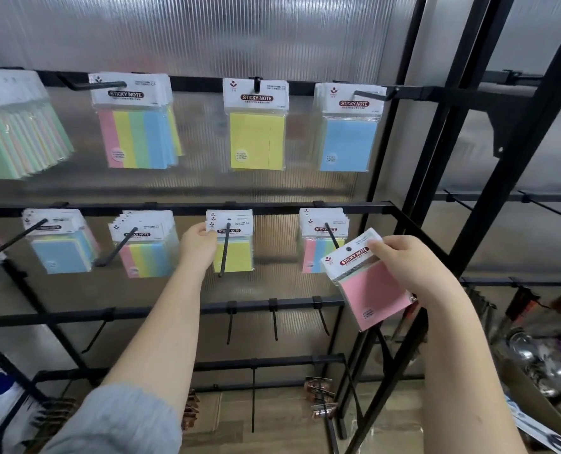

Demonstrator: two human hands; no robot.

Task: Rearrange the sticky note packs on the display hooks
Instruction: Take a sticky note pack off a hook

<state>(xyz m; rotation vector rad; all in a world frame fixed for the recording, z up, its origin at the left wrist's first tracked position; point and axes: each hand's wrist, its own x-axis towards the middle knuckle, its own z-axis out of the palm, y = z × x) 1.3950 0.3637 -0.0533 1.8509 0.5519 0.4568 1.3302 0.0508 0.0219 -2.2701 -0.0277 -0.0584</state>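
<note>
The right hand (413,267) has its fingers clamped on the header of a pink, plastic-wrapped sticky note pack (367,283), off any hook. The left hand (198,244) pinches the yellow-green packs (231,240) on the middle black hook (224,253). This looks like mid-transfer; next, the pack's hole must be threaded onto a hook tip.

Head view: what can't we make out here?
- Small print under "STICKY NOTE" on the pink pack in the right hand: too small.
- How many packs sit behind the yellow packs that the left hand grips: the front pack hides them.
- Far-left green packs: blurred, cut off by the left edge.
- Items in the bottom-right box: blurred, partly behind the black frame.
</note>
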